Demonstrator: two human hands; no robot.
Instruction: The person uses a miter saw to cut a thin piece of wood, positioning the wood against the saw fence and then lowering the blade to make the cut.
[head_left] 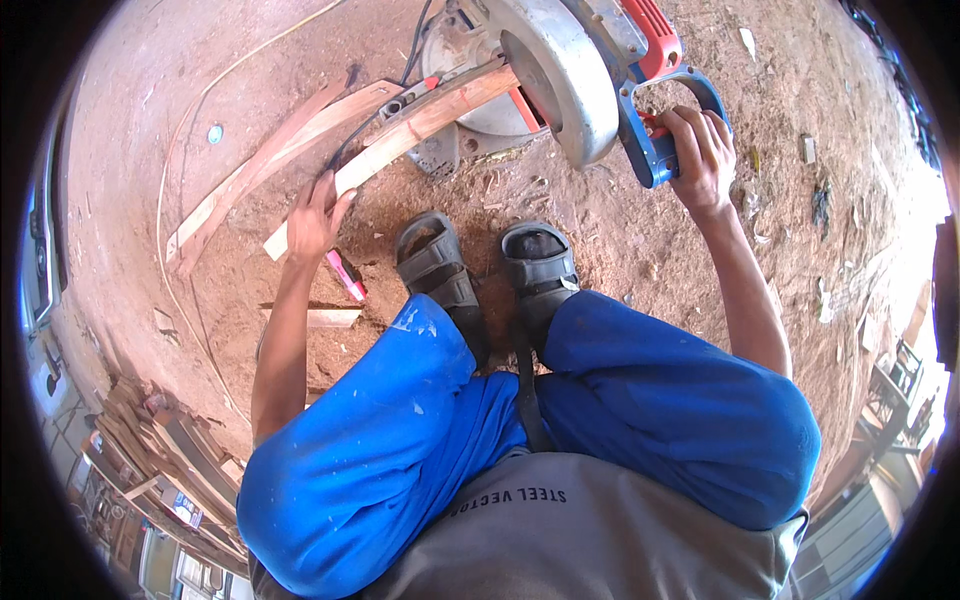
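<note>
Left hand [313, 220]: the wooden strip [425, 125] is being gripped towards its near end, presumably to be steadied well apart from the cutting side.
Right hand [700, 158]: wrapped round the blue D-handle [655, 168], where, it seems, the tool can be both guided and switched.
Wooden strip: slanted from near left to far right, its far end brought up to the silver blade guard [582, 125]; any blade contact is hidden.
Mitre saw [612, 42]: stood on bare ground beyond the sandals [432, 255], probably for reach by both hands.
Left ground: a pink marker-like tool [346, 275] is left lying, loose strips [270, 150] beyond.
Lettering: dark print is carried across the grey shirt [590, 540].
</note>
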